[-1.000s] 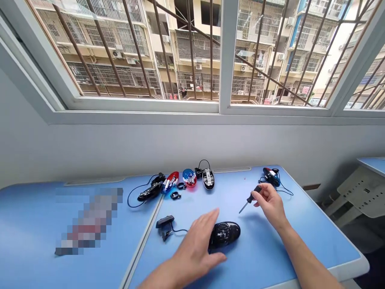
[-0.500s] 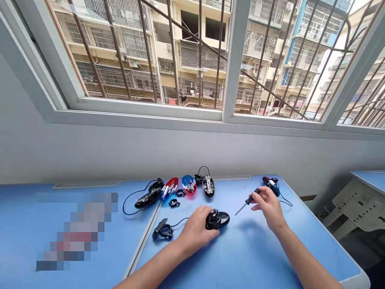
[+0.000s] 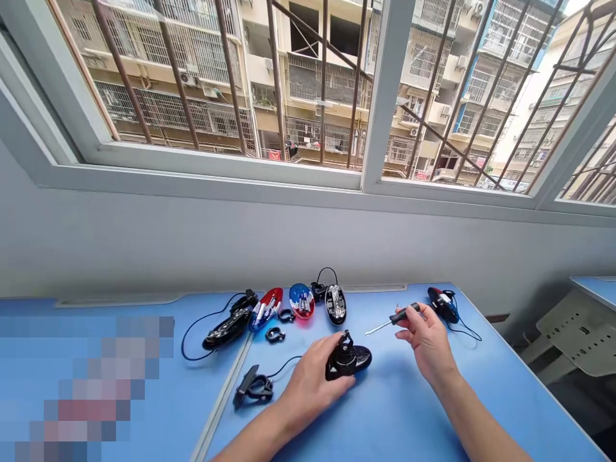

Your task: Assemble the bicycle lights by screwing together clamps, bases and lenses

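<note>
My left hand [image 3: 317,372] is wrapped round one end of a glossy black oval device [image 3: 359,360] with a black clamp bracket standing on top. A thin cable runs from behind that hand to a black clamp piece [image 3: 253,387] on the blue table. My right hand [image 3: 426,337] pinches the black handle of a screwdriver [image 3: 384,325]. Its metal shaft points left, and the tip is above and right of the bracket, apart from it.
Behind lie a black device with a cable [image 3: 228,327], red-and-blue shells with batteries [image 3: 266,309] [image 3: 301,301], a black open shell [image 3: 335,304] and ring clamps [image 3: 275,335]. A red-and-black device [image 3: 443,304] lies at the back right, below the window wall.
The screwdriver has turned flatter, and its tip has moved left and up, closer to the bracket. The black device is tilted differently in my left hand. The whole view has shifted slightly.
</note>
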`<state>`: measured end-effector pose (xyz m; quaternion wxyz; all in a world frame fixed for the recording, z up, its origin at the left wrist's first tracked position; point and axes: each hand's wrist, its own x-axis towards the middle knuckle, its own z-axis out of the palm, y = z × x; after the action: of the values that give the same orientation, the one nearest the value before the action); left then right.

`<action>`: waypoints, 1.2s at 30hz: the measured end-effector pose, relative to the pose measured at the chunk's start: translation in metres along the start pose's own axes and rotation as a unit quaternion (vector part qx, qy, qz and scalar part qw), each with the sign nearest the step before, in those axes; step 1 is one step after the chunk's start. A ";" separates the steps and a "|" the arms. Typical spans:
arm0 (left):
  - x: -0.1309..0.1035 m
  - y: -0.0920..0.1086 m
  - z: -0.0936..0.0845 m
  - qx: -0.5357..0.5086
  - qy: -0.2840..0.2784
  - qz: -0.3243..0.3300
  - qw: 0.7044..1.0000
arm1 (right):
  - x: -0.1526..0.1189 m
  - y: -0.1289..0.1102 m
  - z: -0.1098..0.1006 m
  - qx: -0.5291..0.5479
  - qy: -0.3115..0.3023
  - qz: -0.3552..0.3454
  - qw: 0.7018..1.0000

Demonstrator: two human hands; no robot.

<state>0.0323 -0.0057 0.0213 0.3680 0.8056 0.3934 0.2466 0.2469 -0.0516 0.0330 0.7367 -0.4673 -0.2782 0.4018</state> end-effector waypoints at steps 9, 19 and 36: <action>0.000 -0.004 0.000 0.006 0.002 0.004 1.000 | -0.002 0.002 -0.002 -0.011 -0.014 0.022 1.000; -0.001 -0.004 -0.001 0.014 0.009 0.017 1.000 | -0.004 -0.001 -0.001 -0.021 -0.015 0.017 1.000; 0.001 -0.001 0.001 -0.101 -0.002 0.046 0.994 | -0.037 -0.012 0.003 -0.218 -0.152 -0.267 0.926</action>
<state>0.0330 -0.0044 0.0202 0.4367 0.7821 0.3278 0.3002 0.2291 -0.0852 0.0437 0.6459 -0.4580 -0.5817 0.1860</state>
